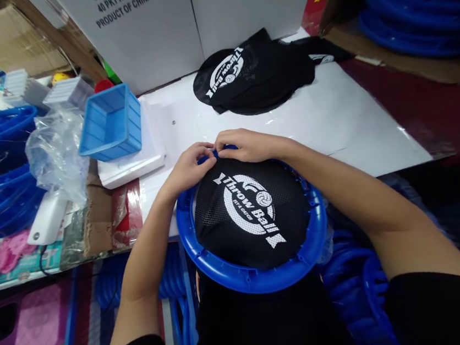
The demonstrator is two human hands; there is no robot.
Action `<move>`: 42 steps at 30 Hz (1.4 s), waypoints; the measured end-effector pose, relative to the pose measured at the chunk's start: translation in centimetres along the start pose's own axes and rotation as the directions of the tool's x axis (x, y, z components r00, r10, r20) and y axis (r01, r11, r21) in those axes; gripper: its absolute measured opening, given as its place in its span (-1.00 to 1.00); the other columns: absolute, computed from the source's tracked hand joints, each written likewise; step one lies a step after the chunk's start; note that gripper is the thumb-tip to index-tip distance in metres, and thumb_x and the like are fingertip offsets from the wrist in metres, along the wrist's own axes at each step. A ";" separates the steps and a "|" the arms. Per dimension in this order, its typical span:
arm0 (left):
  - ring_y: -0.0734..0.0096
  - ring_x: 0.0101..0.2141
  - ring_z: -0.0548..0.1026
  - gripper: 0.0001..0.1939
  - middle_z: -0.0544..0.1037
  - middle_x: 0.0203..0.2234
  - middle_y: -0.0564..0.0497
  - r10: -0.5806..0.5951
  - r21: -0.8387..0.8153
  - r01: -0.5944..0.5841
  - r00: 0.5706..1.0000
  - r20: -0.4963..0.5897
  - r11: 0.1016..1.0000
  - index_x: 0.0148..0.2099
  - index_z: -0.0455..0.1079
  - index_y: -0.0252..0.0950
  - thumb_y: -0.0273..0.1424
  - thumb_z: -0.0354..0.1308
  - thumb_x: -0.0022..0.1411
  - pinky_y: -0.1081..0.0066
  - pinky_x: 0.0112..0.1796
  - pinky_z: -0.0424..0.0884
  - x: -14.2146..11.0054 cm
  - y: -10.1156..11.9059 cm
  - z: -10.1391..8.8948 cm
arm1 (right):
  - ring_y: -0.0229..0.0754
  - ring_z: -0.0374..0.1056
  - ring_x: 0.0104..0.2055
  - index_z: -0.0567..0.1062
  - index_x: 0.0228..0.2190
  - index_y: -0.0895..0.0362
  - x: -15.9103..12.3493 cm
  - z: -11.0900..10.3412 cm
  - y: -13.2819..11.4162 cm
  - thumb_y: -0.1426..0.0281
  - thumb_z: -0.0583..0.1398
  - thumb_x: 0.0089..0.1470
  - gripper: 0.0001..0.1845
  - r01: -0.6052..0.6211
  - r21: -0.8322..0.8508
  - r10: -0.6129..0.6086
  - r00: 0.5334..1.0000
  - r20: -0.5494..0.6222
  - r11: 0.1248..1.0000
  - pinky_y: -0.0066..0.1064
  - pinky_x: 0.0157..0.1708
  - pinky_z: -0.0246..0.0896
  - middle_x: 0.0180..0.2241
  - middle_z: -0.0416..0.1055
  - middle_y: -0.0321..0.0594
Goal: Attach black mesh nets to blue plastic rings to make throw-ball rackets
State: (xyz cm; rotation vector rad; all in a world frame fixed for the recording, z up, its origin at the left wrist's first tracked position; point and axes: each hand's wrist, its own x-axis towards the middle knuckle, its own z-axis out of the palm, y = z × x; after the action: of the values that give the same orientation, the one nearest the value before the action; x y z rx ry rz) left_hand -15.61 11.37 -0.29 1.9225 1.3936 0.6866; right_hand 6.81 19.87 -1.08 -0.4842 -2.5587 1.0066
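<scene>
At far rim of blue plastic ring (263,280), left hand (192,167) and right hand (243,144) pinched it, fingers narrow. Grip likely held Throw Ball mesh (254,217) taut.

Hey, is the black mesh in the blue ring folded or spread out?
Spread out: the black mesh spans most of the blue ring, with its whole Throw Ball print readable.

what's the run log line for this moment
left hand: at blue ring far edge; right hand: same edge; black mesh: inside ring; blue bin: at left
</scene>
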 end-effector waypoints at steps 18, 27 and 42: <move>0.18 0.03 0.59 -0.96 0.65 0.02 -0.19 -0.053 -0.022 0.051 0.993 -0.109 0.998 -0.40 0.48 -0.29 -0.46 0.26 0.09 0.18 0.11 0.50 0.8 0.4 0.7 | -0.01 0.47 -0.08 0.52 -0.32 0.08 0.3 0.7 0.2 0.39 0.20 0.20 -0.92 -0.038 -0.035 0.035 0.996 -0.086 0.999 -0.13 0.03 0.34 -0.17 0.59 -0.07; 0.22 -0.07 0.56 -0.94 0.61 0.01 -0.12 -0.095 0.014 0.095 0.995 0.009 0.995 -0.41 0.52 -0.30 -0.43 0.25 0.08 0.18 0.05 0.52 2.1 0.2 -0.3 | -0.08 0.43 -0.13 0.51 -0.37 0.11 0.8 0.8 -0.4 0.45 0.22 0.16 -0.94 -0.157 -0.064 0.151 0.984 -0.091 0.985 -0.24 -0.04 0.27 -0.22 0.57 -0.12; 0.30 -0.15 0.51 -0.92 0.55 -0.11 -0.07 -0.051 -0.030 0.057 0.985 0.163 0.998 -0.37 0.53 -0.30 -0.40 0.22 0.09 0.24 -0.02 0.47 3.2 -0.6 -1.2 | -0.03 0.44 -0.10 0.57 -0.28 0.12 0.6 0.6 -1.4 0.42 0.19 0.24 -0.86 -0.172 -0.221 0.160 0.984 -0.073 0.960 -0.20 -0.01 0.27 -0.19 0.58 -0.09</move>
State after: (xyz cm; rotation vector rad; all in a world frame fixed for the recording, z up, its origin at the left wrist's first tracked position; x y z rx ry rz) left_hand -15.89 14.77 0.17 1.8628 1.3188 0.5129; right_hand 5.78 18.75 -0.41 -0.7887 -2.6317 0.7431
